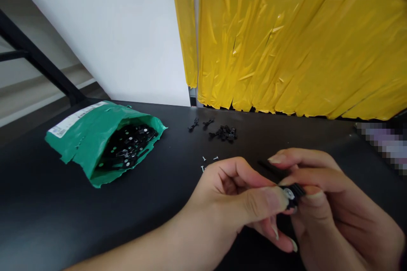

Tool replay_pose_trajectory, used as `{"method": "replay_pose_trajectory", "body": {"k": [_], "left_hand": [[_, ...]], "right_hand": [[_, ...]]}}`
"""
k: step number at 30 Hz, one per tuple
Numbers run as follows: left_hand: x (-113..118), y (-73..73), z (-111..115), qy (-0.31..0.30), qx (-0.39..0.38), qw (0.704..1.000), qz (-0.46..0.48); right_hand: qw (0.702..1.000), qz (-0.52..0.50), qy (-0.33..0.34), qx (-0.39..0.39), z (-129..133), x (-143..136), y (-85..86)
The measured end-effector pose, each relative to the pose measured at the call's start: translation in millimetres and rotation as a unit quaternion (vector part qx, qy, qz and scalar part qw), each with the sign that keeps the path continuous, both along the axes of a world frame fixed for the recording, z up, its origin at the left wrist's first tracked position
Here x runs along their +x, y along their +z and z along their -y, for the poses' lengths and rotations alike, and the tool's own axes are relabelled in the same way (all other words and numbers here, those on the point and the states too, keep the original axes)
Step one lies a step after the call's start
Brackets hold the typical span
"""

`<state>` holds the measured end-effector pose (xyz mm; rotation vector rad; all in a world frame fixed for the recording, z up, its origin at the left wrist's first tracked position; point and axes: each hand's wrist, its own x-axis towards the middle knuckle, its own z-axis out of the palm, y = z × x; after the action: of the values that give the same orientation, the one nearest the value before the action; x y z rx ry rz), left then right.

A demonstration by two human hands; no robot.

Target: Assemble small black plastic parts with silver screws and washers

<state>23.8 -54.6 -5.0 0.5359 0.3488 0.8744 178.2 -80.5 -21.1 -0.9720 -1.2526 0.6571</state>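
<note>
Between my two hands, low on the right of the head view, is a small black ribbed part [297, 192] with a silvery round piece on its near face. Its left side is pinched by the thumb and fingers of my left hand [238, 199]. The thumb and index finger of my right hand [330, 203] close on its other end. A thin dark piece [269, 167] sticks out leftward by the right fingertips; whether it joins the held part I cannot tell. Just beyond my left knuckles lie a few small silver screws [204, 159] on the black table [152, 211].
On the left a torn green plastic bag [85, 135] opens toward me, full of black parts [130, 146]. Farther back lies a cluster of small black plastic pieces [227, 133], with loose ones [193, 124] beside it. A yellow plastic-wrapped surface [286, 42] and a white panel [133, 29] border the table's far edge.
</note>
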Motion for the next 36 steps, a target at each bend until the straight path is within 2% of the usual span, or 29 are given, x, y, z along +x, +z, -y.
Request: {"method": "replay_pose_trajectory", "body": {"k": [3, 5, 9, 13, 19, 24, 26, 31, 36], "left_hand": [[0.6, -1.3, -0.1, -0.003, -0.006, 1.0, 0.001], [0.9, -1.1, -0.3, 0.008, 0.001, 1.0, -0.002], [0.8, 1.8, -0.8, 0.045, 0.001, 0.999, -0.011], [0.7, 4.2, -1.4, 0.055, -0.009, 0.998, -0.008], [1.4, 0.0, 0.1, 0.044, 0.004, 0.999, -0.005], [5.4, -2.9, 2.1, 0.028, -0.003, 1.0, 0.01], [6.6, -1.8, 1.9, 0.028, -0.001, 1.0, 0.008], [3.7, 3.6, 0.2, 0.055, 0.0, 0.999, -0.002], [-1.3, 4.4, -2.6, 0.041, -0.005, 0.999, 0.003]], "right_hand": [[0.998, 0.039, -0.04, 0.029, 1.1, -5.2, -2.9], [0.999, 0.022, -0.004, 0.022, -1.5, -4.2, -3.9], [0.989, -0.084, 0.122, -0.018, -9.9, 1.6, -5.2], [0.974, -0.14, 0.169, -0.056, -16.8, 3.9, -3.3], [0.978, -0.12, 0.157, -0.068, -11.1, 2.5, -2.6], [0.995, -0.065, 0.067, -0.024, -1.0, -2.2, -6.6], [0.997, -0.044, 0.057, -0.017, -2.6, -2.9, -6.0], [0.983, -0.121, 0.138, -0.026, -14.6, 0.1, -4.2], [0.972, -0.12, 0.197, -0.05, -21.1, 6.3, -2.9]]}}
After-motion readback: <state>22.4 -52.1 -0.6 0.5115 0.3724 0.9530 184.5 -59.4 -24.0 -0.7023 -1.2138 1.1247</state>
